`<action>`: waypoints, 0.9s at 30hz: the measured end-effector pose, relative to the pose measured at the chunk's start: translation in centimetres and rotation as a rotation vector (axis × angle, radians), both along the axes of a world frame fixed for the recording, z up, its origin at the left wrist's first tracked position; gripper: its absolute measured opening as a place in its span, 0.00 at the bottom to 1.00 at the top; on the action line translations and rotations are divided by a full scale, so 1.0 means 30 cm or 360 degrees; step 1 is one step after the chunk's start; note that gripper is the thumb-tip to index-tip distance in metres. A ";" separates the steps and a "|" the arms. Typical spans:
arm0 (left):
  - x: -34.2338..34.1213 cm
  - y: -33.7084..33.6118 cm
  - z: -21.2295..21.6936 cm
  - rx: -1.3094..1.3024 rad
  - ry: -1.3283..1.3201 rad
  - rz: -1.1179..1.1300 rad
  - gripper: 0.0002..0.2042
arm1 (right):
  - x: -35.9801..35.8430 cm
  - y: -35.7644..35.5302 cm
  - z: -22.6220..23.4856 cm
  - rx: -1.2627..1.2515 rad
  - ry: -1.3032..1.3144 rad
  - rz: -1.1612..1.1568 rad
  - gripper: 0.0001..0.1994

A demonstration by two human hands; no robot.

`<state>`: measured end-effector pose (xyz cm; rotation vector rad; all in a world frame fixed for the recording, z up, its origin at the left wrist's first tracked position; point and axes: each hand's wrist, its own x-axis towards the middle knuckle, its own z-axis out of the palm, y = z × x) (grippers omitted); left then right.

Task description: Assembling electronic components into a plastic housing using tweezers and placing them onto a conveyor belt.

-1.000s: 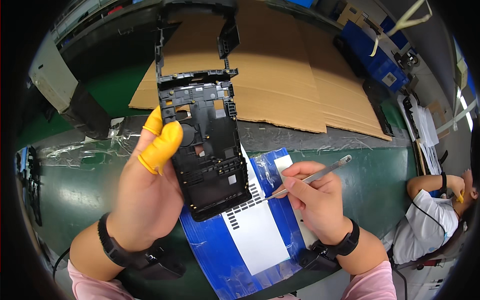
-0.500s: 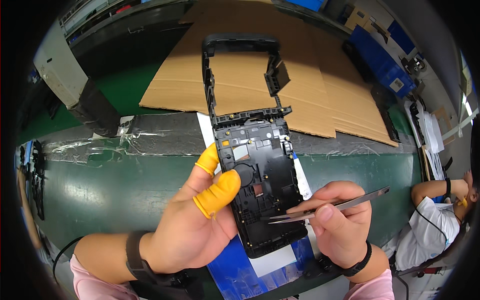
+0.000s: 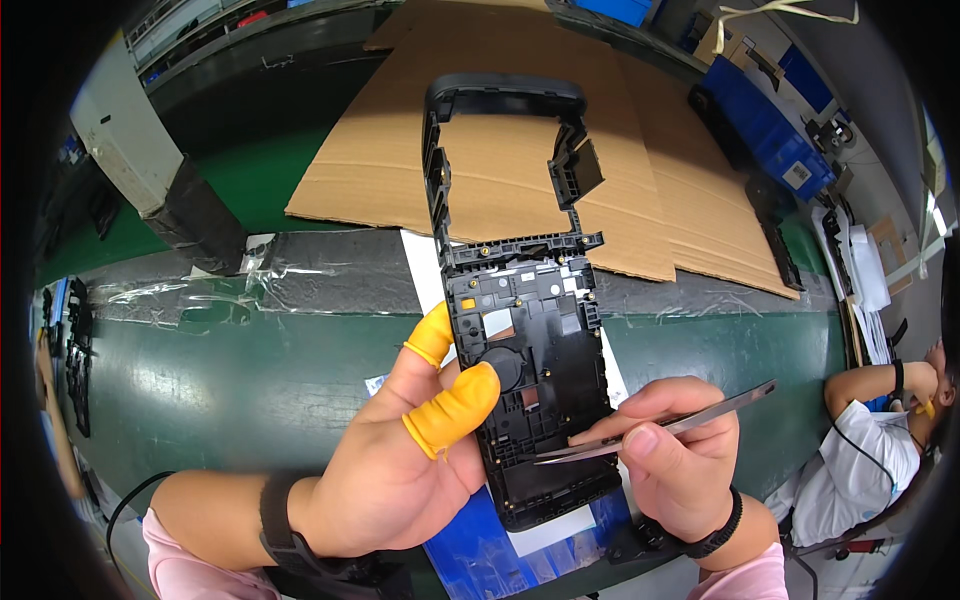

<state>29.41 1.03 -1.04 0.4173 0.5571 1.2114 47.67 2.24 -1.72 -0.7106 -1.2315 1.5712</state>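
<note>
Green surface (image 3: 250, 390) stretches wide to our left with open room, while flat cardboard (image 3: 520, 140) covers the far side. We hold a black plastic frame (image 3: 525, 330) upright over a blue and white sheet (image 3: 480, 550) near us. Our left hand (image 3: 400, 470) has its grip clamped on the frame's left edge, thumb and forefinger in orange finger cots (image 3: 455, 405). Our right hand (image 3: 675, 460) pinches metal tweezers (image 3: 660, 425), tips at the frame's lower part. Our hands hide the frame's near corners; another person (image 3: 860, 460) is cut off at right.

Left hand (image 3: 400, 470) curled, gripping; right hand (image 3: 675, 455) pinched, fingers closed.
</note>
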 end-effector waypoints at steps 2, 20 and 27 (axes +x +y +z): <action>-0.001 0.001 0.000 0.0008 -0.0002 -0.0003 0.21 | -0.003 0.001 0.002 -0.0010 0.0019 -0.0001 0.08; -0.006 -0.017 -0.026 0.0199 0.0047 -0.0022 0.33 | -0.009 -0.004 -0.006 0.0012 -0.0006 -0.0027 0.09; -0.043 0.063 -0.027 0.0547 0.0572 0.0375 0.41 | -0.005 0.063 -0.004 -0.0331 0.0351 -0.0146 0.10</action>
